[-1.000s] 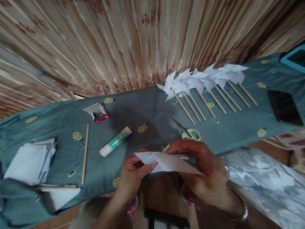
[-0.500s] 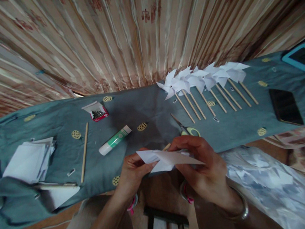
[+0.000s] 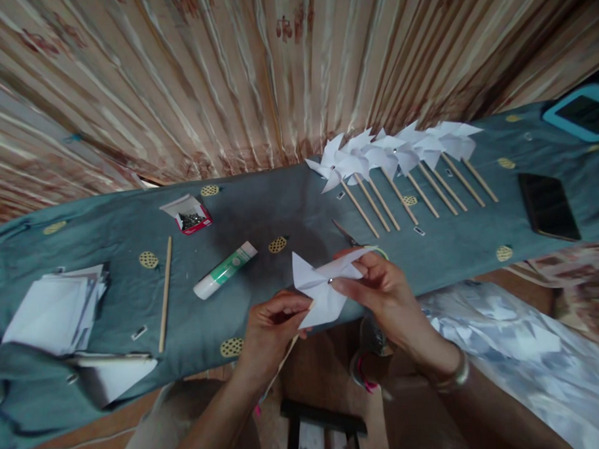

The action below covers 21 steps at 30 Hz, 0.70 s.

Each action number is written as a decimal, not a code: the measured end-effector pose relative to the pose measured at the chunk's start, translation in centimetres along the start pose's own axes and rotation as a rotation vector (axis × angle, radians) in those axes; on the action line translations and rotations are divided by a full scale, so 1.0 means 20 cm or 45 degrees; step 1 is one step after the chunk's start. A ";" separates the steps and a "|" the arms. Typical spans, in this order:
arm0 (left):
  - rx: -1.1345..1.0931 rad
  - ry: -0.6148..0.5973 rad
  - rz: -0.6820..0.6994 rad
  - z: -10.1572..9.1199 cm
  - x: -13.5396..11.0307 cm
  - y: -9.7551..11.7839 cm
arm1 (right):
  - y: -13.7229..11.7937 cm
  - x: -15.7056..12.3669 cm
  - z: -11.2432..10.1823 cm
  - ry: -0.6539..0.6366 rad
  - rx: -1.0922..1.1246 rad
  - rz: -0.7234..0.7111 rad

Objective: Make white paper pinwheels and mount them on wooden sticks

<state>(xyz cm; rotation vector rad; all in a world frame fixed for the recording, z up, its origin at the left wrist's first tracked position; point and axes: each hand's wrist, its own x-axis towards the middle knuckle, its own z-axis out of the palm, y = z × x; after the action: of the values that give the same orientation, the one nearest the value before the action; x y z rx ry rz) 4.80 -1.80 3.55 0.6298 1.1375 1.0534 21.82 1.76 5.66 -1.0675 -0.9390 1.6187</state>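
Note:
Between my hands, above the table's near edge, is a white paper pinwheel (image 3: 322, 290) with a small metal pin at its centre. My left hand (image 3: 278, 323) pinches its lower left blade; a thin stick runs down from near these fingers. My right hand (image 3: 388, 293) grips the pinwheel from the right, thumb close to the pin and fingers behind the paper. Scissors (image 3: 346, 233) lie just beyond, their handles partly hidden by my right hand. A glue stick (image 3: 226, 269) lies to the left, near an open box of metal pins (image 3: 192, 220).
Several finished pinwheels (image 3: 359, 160) on sticks lie overlapping at the back right. A loose wooden stick (image 3: 166, 294) and a stack of white paper (image 3: 50, 315) are at left. A dark phone (image 3: 549, 206) and blue-framed tablet (image 3: 583, 113) lie far right; a plastic bag (image 3: 510, 358) sits below.
The pinwheel has turned from nearly edge-on to show its front and pin. My right hand has shifted up and now holds it with the thumb near the centre.

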 end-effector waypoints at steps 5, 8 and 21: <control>0.042 0.073 -0.068 0.02 -0.02 0.01 | 0.04 0.04 -0.02 -0.010 0.017 0.103; 0.049 0.119 -0.044 0.03 -0.02 0.02 | 0.06 0.05 -0.01 -0.039 -0.007 0.108; 0.062 0.354 -0.001 -0.08 -0.28 -0.16 | 0.16 -0.06 0.06 -0.224 -0.206 0.222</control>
<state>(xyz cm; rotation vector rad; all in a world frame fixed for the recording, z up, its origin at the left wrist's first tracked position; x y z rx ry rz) 4.03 -8.42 2.58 0.5314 1.4078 1.1392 19.95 -0.29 3.32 -1.1571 -1.1355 1.8274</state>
